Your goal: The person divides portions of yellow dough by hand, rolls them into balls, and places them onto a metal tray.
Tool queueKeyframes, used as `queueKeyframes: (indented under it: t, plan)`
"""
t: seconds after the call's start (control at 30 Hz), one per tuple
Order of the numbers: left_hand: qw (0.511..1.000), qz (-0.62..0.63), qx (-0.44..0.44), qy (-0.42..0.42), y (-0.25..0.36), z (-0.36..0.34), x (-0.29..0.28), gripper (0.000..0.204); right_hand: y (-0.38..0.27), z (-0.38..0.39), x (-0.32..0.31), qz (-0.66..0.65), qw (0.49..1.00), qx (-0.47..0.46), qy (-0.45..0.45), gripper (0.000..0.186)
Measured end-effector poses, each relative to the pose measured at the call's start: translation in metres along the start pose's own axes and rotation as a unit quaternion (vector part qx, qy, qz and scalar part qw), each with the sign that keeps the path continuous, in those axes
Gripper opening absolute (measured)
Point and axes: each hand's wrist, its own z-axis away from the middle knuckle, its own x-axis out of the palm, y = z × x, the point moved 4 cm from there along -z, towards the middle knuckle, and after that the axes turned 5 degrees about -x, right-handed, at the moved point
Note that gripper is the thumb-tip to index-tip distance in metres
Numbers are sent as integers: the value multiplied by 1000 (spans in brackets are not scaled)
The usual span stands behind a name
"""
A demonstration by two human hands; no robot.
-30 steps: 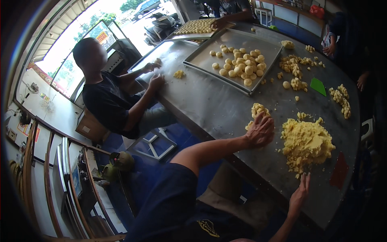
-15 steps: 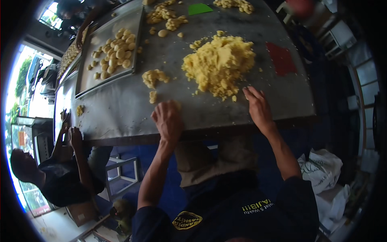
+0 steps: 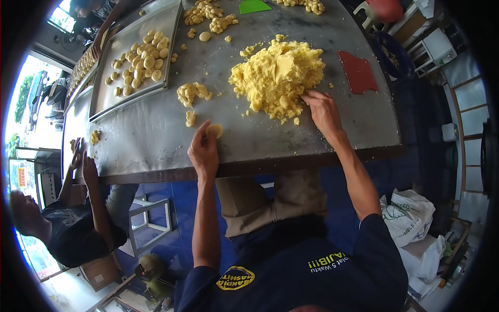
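Note:
Near the table's front edge my left hand [image 3: 204,151] holds a small flattened disc of dough [image 3: 214,130] between thumb and fingers. My right hand [image 3: 323,113] is at the lower right edge of a big heap of yellow crumbly paste [image 3: 280,78], its curled fingertips gripping into the crumbs. Just beyond my left hand lie a small lump of dough [image 3: 191,118] and a clump of small dough pieces [image 3: 193,94].
A metal tray [image 3: 132,93] of round dough balls [image 3: 148,60] stands at left. A red scraper [image 3: 357,72] lies right of the heap, a green scraper [image 3: 253,6] at the far side. Another person [image 3: 78,223] works at the table's left end.
My right hand has moved from beside the heap into its edge. My left hand has turned from a downward press to holding the dough disc, now in sight.

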Motion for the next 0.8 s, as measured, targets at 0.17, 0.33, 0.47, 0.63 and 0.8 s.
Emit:
queueKeyframes:
  t: [0.17, 0.33, 0.47, 0.63, 0.8]
  plan:
    - [992, 107, -58, -20, -9, -2, 1, 23, -22, 24, -13, 1, 1000, 15, -10, 36]
    - [960, 197, -128, -153, 16, 7, 52, 34, -28, 41, -19, -72, 994, 50, 63, 39]
    - [909, 308, -140, -242, 34, 24, 102, 39, -95, 34, -14, -219, 970, 52, 96, 38]
    - [892, 326, -159, -269, 42, 25, 105, 32, -106, 22, -3, -246, 964, 27, 93, 36]
    - [968, -83, 58, -229, 41, 11, 91, 22, -130, 14, -7, -301, 949, -79, 60, 33]
